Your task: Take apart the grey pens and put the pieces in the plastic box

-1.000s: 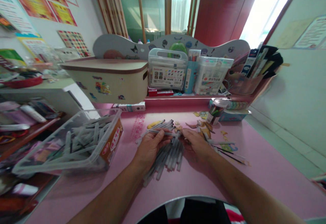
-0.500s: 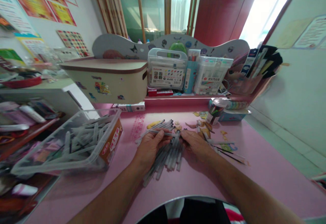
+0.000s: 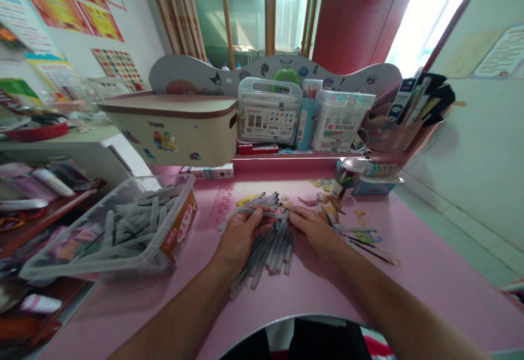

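Note:
My left hand [image 3: 241, 233] is closed on a translucent grey tube [image 3: 262, 213] that points right toward my other hand. My right hand [image 3: 313, 229] has its thumb and fingers pinched near the tube's right end; what they grip is too small to make out. Below and between both hands lies a bundle of similar tubes [image 3: 270, 253] on the pink desk [image 3: 311, 316]. More dark-tipped tubes [image 3: 268, 201] rest just beyond my left fingers. To the right of my right hand are a few thin dark sticks and a tube [image 3: 370, 248].
A clear plastic bin [image 3: 164, 240] full of tubes stands at the left. At the back right are a can [image 3: 347, 179] and a blue box [image 3: 374, 185]. A raised shelf holds a cream box [image 3: 180, 133] and marker cases [image 3: 268, 114].
My right hand has shifted very slightly to the left. My left hand keeps its hold on the tube, almost unmoved.

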